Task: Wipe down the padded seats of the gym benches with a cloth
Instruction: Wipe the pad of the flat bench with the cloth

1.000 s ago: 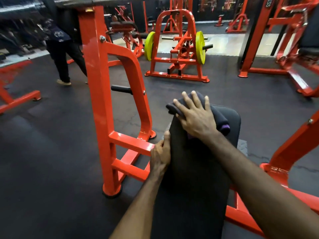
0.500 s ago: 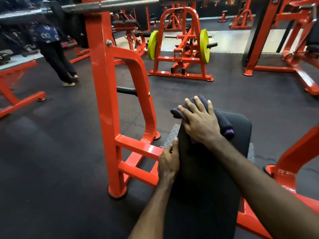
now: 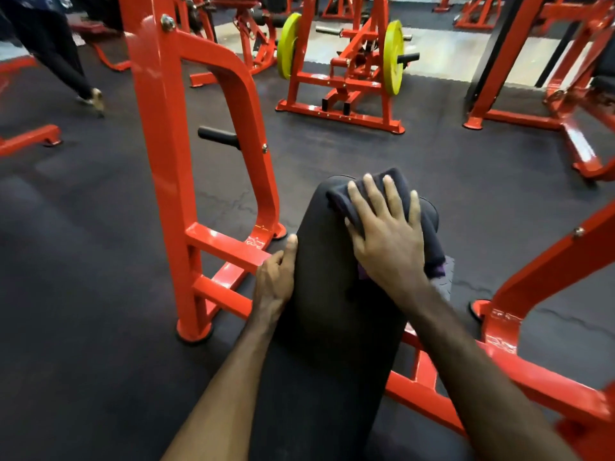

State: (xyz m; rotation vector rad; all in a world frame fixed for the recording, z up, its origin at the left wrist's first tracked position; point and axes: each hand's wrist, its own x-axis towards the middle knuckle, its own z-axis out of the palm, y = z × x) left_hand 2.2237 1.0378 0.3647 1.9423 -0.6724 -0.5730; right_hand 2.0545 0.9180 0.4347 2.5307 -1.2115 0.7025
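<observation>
1. Right hand, centre of frame, lies flat with fingers spread, pressing the dark cloth onto the far end of the padded seat.
2. Left hand grips the seat's left edge, thumb on top.
3. Tip imo: keep the palm flat and cover the rounded end with overlapping strokes.
4. Orange frame stands just left.

One head-worn wide view looks forward and down, close over the bench pad.

cloth on bench pad's far end, rack upright left, perhaps touching
</observation>
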